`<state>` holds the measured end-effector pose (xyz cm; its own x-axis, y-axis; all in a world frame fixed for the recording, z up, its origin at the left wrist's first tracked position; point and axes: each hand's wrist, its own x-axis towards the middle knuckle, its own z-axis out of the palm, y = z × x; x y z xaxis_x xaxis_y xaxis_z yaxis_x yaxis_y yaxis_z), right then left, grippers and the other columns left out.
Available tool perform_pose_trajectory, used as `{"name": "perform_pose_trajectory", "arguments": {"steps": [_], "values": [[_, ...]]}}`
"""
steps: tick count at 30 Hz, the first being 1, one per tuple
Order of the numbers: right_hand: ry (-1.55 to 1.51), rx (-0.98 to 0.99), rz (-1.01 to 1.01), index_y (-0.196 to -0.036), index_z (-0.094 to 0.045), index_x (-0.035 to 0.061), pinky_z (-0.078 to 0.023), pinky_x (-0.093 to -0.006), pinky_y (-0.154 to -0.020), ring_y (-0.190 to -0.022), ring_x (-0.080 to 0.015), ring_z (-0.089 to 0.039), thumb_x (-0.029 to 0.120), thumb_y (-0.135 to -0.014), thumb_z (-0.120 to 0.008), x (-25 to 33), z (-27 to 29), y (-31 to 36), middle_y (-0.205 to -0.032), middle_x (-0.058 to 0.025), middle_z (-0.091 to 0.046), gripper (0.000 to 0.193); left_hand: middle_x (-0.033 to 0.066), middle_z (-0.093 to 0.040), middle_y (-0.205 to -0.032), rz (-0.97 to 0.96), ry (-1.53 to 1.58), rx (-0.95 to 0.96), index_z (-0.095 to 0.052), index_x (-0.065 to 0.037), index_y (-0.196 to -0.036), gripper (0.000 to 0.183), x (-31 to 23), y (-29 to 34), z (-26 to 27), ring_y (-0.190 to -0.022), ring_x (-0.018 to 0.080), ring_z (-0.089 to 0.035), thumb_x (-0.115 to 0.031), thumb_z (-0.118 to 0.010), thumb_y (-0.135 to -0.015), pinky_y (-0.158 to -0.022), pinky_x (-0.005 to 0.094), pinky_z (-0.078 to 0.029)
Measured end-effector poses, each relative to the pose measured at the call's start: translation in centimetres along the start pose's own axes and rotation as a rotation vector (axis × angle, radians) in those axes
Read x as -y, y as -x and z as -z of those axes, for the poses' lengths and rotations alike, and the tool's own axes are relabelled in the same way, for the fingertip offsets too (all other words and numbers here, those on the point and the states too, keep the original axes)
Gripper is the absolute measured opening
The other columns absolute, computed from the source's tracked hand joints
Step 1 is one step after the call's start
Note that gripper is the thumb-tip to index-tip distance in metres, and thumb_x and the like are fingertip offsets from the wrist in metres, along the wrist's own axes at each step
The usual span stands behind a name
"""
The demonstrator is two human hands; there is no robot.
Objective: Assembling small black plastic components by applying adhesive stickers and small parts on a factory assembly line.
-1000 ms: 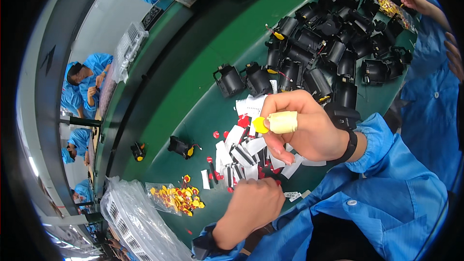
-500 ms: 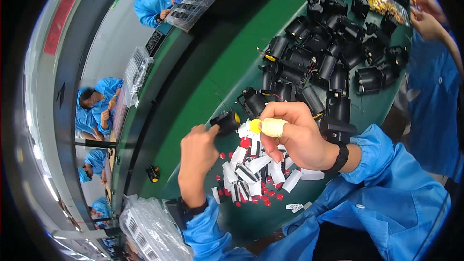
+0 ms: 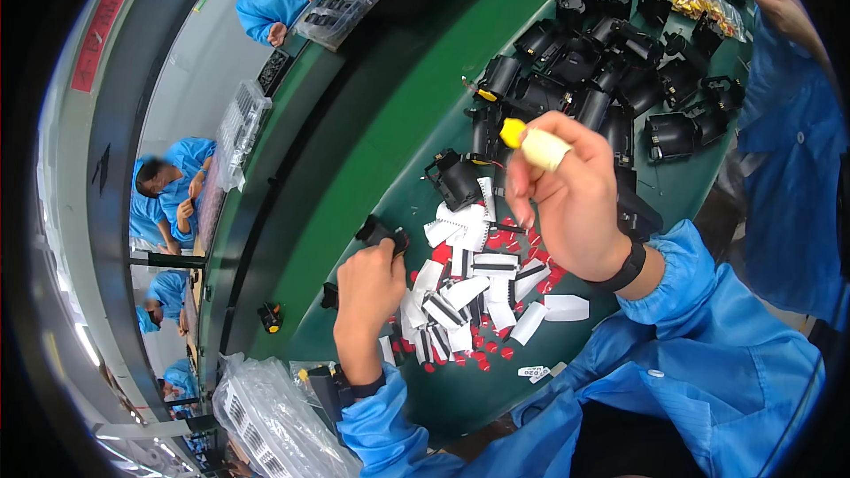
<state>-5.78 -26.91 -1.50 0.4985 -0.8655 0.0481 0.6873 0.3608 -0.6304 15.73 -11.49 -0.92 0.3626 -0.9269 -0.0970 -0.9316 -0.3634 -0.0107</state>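
My left hand (image 3: 370, 288) has its fingers closed on a black plastic housing (image 3: 376, 232) at the table's left edge; part of it is hidden by the hand. My right hand (image 3: 580, 199), raised over the middle of the table, pinches a small yellow piece (image 3: 512, 133) between thumb and finger. Pale yellow tape (image 3: 544, 150) wraps one of its digits. Below lies a heap of white curved pieces (image 3: 465, 288) with black strips, mixed with small red discs (image 3: 479, 356). Another black housing (image 3: 453, 181) stands just behind that heap.
Many black housings (image 3: 611, 62) are piled at the far right, beside a bag of yellow-orange bits (image 3: 706, 9). A co-worker's hand (image 3: 784, 9) is at the right edge. Plastic-wrapped trays (image 3: 266, 416) sit at lower left. A small black-and-yellow part (image 3: 270, 317) lies on the green belt.
My right hand has moved up and away from the left hand, carrying the yellow piece. My left hand stays at the black housing, which has turned and shifted slightly left.
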Motion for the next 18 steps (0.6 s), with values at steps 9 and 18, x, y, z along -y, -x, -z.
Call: {"name": "perform_pose_trajectory", "arguments": {"steps": [9, 18], "values": [[0.036, 0.065, 0.063, -0.091, -0.065, -0.0057, -0.046, -0.0256, -0.046, -0.052, -0.0142, -0.059, 0.003, -0.093, -0.059, -0.8, -0.6, 0.4, -0.068, -0.0085, -0.064, 0.011, 0.0186, -0.067, -0.086, -0.154, 0.134, -0.362, -0.063, 0.001, -0.095, 0.024, -6.3, -4.0, 1.7, -0.085, 0.0382, -0.064, -0.019, -0.07, -0.084, -0.075, 0.0463, -0.05], [0.041, 0.032, 0.01, -0.091, -0.062, -0.0044, -0.046, -0.028, -0.047, -0.053, -0.0162, -0.057, 0.003, -0.091, -0.058, -0.4, 0.2, 0.2, -0.068, -0.0103, -0.061, 0.009, 0.0171, -0.062, -0.093, -0.656, 0.041, -0.791, -0.061, 0.008, -0.091, 0.024, -4.9, -8.2, -0.2, -0.088, 0.0326, -0.061, 0.009, -0.063, -0.067, -0.077, 0.0417, -0.05]]}}
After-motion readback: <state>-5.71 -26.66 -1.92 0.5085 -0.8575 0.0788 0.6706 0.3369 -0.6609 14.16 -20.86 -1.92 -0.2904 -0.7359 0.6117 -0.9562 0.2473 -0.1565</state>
